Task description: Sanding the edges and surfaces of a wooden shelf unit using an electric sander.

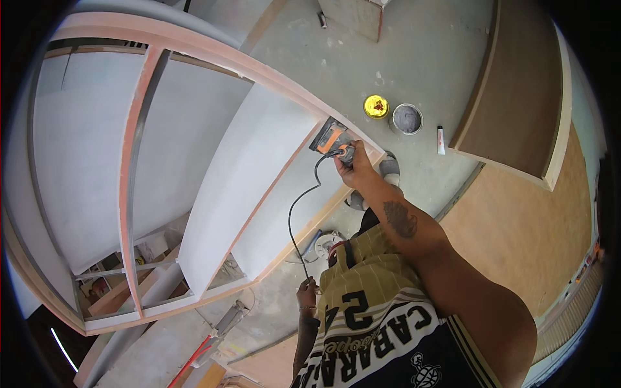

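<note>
My right hand (354, 167) is wrapped round the body of an orange and black electric sander (333, 137). The sander rests against the corner of a wooden cabinet frame (284, 96) with pinkish filler along its edges. From the sander a black cord (291, 213) loops down to my left hand (307, 294), whose fingers are closed round it near my waist. White panels (252, 142) fill the bays of the frame. The sander's pad side is partly hidden by its body.
On the floor stand an open yellow-lined tin (376, 107) and a can of grey paste (407, 119), beside a white tube (440, 140). A brown panel in a wooden frame (517, 90) is at the right. A red-handled tool (210, 343) lies at lower left.
</note>
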